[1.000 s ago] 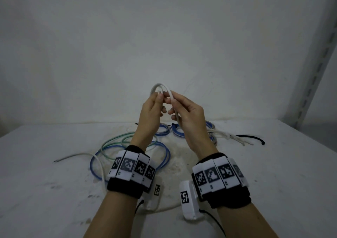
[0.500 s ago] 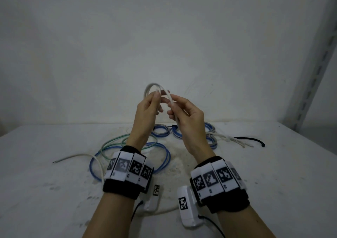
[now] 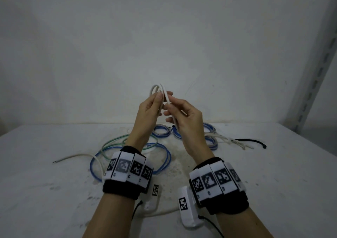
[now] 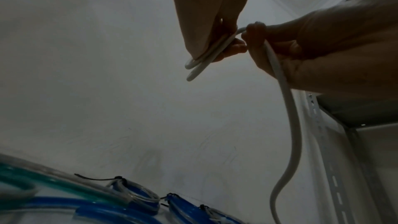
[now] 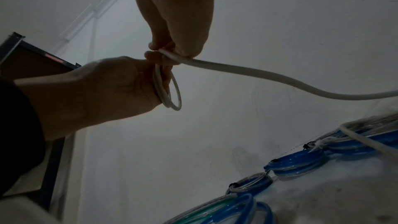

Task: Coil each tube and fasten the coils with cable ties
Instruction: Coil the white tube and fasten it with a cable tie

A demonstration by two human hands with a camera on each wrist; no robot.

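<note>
Both hands are up in the air over the tabletop (image 3: 273,174), close together and working the same white tube (image 3: 165,95). The left hand (image 3: 149,110) has thumb and fingers pinched on a small coil of it — two loops stacked, poking out past the fingertips in the left wrist view. The right hand (image 3: 184,117) is pinching the free run of the tube right beside that coil, and from there the tube hangs down in a loose curve toward the tabletop.

Down on the tabletop, near the back wall, there's a row of small blue tube coils (image 3: 161,131) with black cable ties on them. In front of those is a loose blue tube (image 3: 164,157) tangled with a green tube (image 3: 116,141). Off to the right lies a bundle of white cable ties (image 3: 235,142) and a black cable tie (image 3: 255,143) — well apart from the hands.
</note>
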